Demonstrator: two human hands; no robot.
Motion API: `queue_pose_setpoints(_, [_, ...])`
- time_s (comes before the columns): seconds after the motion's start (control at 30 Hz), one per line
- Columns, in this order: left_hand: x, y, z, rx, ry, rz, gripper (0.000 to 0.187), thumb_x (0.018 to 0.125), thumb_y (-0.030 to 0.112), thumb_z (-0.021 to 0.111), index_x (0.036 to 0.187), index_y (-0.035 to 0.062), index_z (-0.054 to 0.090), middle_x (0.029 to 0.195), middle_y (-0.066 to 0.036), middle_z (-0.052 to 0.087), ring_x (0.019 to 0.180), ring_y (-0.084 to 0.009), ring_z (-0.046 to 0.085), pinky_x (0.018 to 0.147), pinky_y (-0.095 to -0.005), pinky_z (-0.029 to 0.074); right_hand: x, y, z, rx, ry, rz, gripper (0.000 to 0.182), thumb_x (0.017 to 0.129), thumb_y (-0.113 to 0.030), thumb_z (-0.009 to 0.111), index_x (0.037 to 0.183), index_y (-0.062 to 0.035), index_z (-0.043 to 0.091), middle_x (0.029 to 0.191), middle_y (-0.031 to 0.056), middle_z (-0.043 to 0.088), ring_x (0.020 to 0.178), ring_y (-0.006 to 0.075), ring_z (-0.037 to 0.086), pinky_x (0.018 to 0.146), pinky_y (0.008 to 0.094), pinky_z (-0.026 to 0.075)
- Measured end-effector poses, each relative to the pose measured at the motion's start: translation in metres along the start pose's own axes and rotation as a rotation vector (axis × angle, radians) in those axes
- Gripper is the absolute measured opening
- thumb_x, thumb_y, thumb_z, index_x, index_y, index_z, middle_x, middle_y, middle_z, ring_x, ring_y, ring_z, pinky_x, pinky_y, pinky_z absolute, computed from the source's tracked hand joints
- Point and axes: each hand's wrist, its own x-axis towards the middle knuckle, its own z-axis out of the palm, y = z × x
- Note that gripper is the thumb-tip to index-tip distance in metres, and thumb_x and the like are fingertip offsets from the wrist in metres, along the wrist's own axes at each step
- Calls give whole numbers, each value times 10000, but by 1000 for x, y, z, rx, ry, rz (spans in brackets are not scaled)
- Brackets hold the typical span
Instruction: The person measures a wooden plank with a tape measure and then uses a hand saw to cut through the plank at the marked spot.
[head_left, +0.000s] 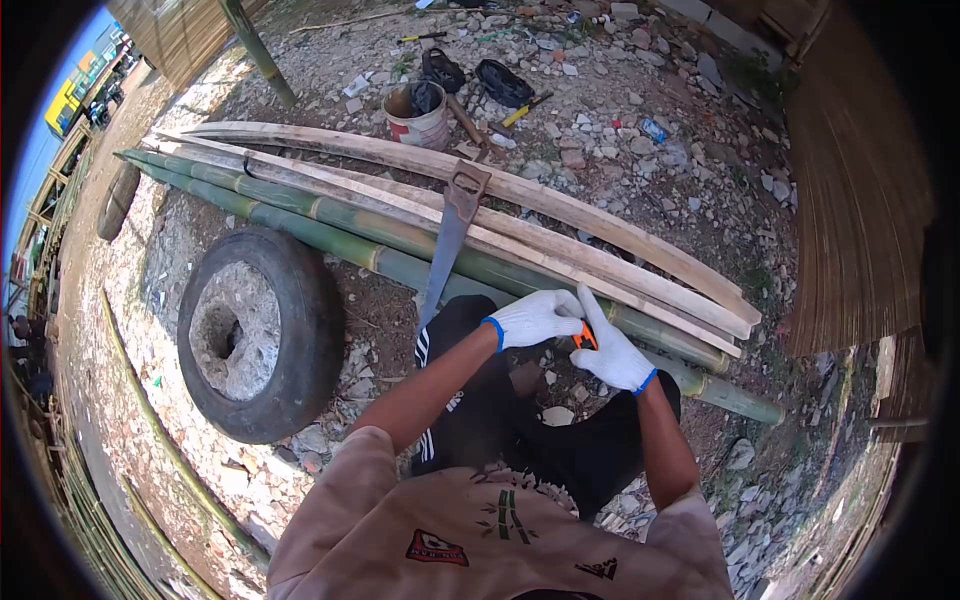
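Note:
Both of my hands wear white gloves with blue cuffs and meet above my knees, close to the bamboo poles. In my right hand (613, 352) sits a small orange and black tape measure (586, 338), partly covered by the glove. My left hand (540, 320) is closed with its fingertips against the tape measure; what they pinch is partly hidden. Just beyond the hands lie green bamboo poles (405, 268) and pale wooden strips (590, 254). A handsaw (452, 235) with a brown handle rests across them, left of my hands.
A tyre filled with concrete (310, 330) lies at the left. Behind the poles stands a white bucket (418, 130), near a hammer (466, 122), black bags (505, 84) and a yellow-handled tool (527, 110). Rubble covers the ground. A woven panel (850, 210) stands at the right.

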Motion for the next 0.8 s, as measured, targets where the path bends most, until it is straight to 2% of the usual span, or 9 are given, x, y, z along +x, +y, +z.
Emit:
queue_pose_setpoints(0.1, [27, 6, -14, 86, -13, -15, 345, 966, 242, 717, 1205, -2, 664, 1100, -86, 721, 1044, -168, 658, 979, -325, 506, 22, 9, -20, 23, -4, -15, 1086, 848, -57, 667, 1694, -73, -14, 1076, 118, 635, 960, 197, 601, 931, 283, 489])
queue_pose_setpoints(0.17, [50, 3, -27, 16, -63, -33, 381, 953, 262, 703, 1201, -25, 665, 1072, -101, 730, 1020, -176, 666, 964, -349, 516, 41, 22, -30, -96, 54, -36, 1077, 853, -144, 676, 1691, -72, 5, 1185, 229, 673, 1053, 342, 676, 1018, 351, 489])
queue_pose_setpoints(0.2, [61, 0, -28, -20, -66, 4, 370, 960, 253, 690, 1201, -26, 662, 1055, -94, 726, 991, -172, 663, 930, -339, 518, 45, 1, -39, -138, -5, 139, 1053, 863, -171, 662, 1693, -91, 19, 1420, 284, 600, 1254, 404, 637, 1086, 394, 461])
queue_pose_setpoints(0.23, [71, -6, -29, -62, -65, 38, 360, 967, 245, 677, 1201, -28, 660, 1038, -86, 722, 962, -167, 659, 896, -328, 520, 56, 19, -39, -181, 44, 95, 1058, 864, -207, 679, 1687, -73, 28, 1399, 297, 609, 1194, 439, 653, 1044, 417, 490])
queue_pose_setpoints(0.3, [90, -30, -32, 17, 113, -138, 316, 976, 229, 666, 1174, -17, 669, 968, -51, 693, 874, -122, 615, 816, -287, 508, 70, 42, -37, -140, 61, 99, 1051, 864, -294, 678, 1680, -54, 61, 1409, 340, 583, 1188, 455, 648, 1021, 442, 503])
queue_pose_setpoints(0.43, [89, -64, -54, -125, 437, -71, 271, 970, 206, 683, 1165, 17, 680, 913, -5, 643, 800, -78, 547, 785, -241, 489, 66, 96, -1, -97, 53, 128, 922, 865, -336, 674, 1617, -12, 250, 1190, 295, 662, 1067, 407, 680, 950, 423, 532])
queue_pose_setpoints(0.5, [81, -77, -82, -477, 608, 100, 275, 974, 217, 691, 1179, 34, 677, 1007, -33, 642, 892, -124, 589, 878, -304, 523, 42, 74, -9, -68, -102, 227, 884, 859, -349, 693, 1572, 24, 329, 1200, 259, 669, 1069, 384, 673, 930, 430, 533])
queue_pose_setpoints(0.67, [52, -65, -147, -911, 1163, 201, 372, 1006, 194, 634, 1349, 74, 553, 1176, -91, 588, 1147, -276, 606, 1041, -486, 517, 19, 95, -15, -165, 55, 136, 628, 861, -343, 665, 1391, -27, 551, 1102, 240, 699, 1015, 386, 688, 894, 456, 536])
queue_pose_setpoints(0.8, [25, -111, -193, -605, 1460, 264, 366, 1011, 213, 637, 1343, 65, 594, 1267, -124, 614, 1190, -313, 612, 981, -493, 548, -8, 129, -8, -258, 236, 41, 536, 827, -287, 694, 1306, -66, 600, 1105, 208, 683, 998, 404, 665, 880, 474, 527])
